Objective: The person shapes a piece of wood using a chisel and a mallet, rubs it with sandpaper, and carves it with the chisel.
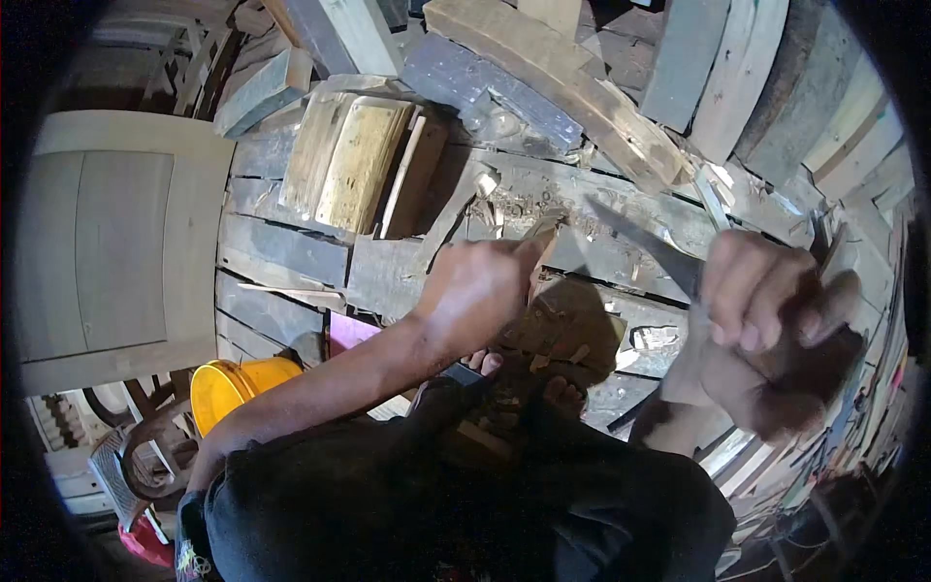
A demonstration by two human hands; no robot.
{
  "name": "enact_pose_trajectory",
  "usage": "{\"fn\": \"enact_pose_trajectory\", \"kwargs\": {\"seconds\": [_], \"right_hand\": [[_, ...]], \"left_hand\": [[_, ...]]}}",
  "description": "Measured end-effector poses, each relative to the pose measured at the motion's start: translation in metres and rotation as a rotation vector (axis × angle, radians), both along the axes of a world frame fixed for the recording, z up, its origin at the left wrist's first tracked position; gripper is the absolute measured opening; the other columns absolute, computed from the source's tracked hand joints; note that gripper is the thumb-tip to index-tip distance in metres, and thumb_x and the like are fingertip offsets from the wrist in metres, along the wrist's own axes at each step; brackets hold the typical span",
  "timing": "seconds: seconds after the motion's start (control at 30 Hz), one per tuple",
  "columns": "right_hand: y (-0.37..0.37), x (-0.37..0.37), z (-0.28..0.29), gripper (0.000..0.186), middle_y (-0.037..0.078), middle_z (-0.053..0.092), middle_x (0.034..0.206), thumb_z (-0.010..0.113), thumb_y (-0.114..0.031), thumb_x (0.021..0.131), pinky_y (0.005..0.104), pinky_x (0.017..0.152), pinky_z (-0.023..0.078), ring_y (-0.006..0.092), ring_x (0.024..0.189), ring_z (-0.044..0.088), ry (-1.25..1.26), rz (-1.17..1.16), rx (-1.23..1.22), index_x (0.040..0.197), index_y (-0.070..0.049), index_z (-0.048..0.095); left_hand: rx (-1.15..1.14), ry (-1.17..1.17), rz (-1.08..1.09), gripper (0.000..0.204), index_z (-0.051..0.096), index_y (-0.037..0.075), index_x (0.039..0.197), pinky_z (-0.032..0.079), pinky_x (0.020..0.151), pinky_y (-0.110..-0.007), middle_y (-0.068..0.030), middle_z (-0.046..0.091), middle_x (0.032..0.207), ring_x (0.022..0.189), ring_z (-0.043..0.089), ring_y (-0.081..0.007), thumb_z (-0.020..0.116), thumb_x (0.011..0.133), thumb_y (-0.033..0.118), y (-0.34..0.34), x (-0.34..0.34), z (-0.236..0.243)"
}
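At the far left stands one pale panelled wooden door, with one yellow bucket near its lower corner. Next come chunky squared timber blocks, at least two, side by side on the plank floor, and nearer the person one pink sheet. The left hand has its fingers closed around what looks like one slim stick of wood, jutting up at its right side; its full length is hidden. Loose shavings, too many to count, lie beyond it. Right of the stick is one dark knife blade, its long axis slanting from upper left down to the right hand, whose blurred fingers are wrapped tight about the handle. The stick lies left of the right fingers, just past the blade, so the left hand is nearer it. Many thin wooden strips fill the right edge.
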State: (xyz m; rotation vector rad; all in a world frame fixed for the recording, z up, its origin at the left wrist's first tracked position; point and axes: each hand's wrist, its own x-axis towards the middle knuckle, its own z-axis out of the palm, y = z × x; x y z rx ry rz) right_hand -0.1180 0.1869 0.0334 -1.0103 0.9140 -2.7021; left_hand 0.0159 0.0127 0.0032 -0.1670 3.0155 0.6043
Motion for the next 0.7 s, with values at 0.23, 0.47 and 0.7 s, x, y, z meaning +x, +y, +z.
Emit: {"fn": "enact_pose_trajectory", "kwargs": {"seconds": [0.23,0.47,0.7], "right_hand": [[-0.049,-0.013,-0.093,0.017,0.007,0.063,0.079,0.08,-0.006,0.074,0.0297,0.065,0.049,0.0157,0.071,0.061,0.035,-0.179,0.648,0.081,-0.001,0.066],[-0.024,-0.017,-0.038,0.02,0.008,0.065,0.087,0.07,-0.014,0.089,0.0278,0.069,0.047,0.0153,0.079,0.06,-0.12,0.178,0.17,0.103,-0.001,0.064],[-0.05,-0.011,-0.104,0.012,0.003,0.064,0.078,0.071,-0.002,0.079,0.0267,0.061,0.047,0.0127,0.07,0.06,0.061,-0.223,0.632,0.087,-0.004,0.063]], "left_hand": [[0.009,-0.006,0.052,0.011,0.066,0.006,0.087,0.054,0.054,-0.046,-0.0177,0.068,0.069,0.059,0.068,-0.0372,0.07,0.088,0.016,0.003,-0.015,-0.006],[0.098,0.032,0.153,0.01,0.069,0.004,0.085,0.055,0.059,-0.046,-0.0191,0.068,0.07,0.063,0.069,-0.0387,0.072,0.086,0.014,-0.011,-0.004,0.006],[0.132,0.058,0.148,0.008,0.07,0.003,0.085,0.056,0.063,-0.044,-0.0194,0.07,0.074,0.068,0.071,-0.0384,0.074,0.083,0.01,-0.008,-0.018,-0.005]]}}
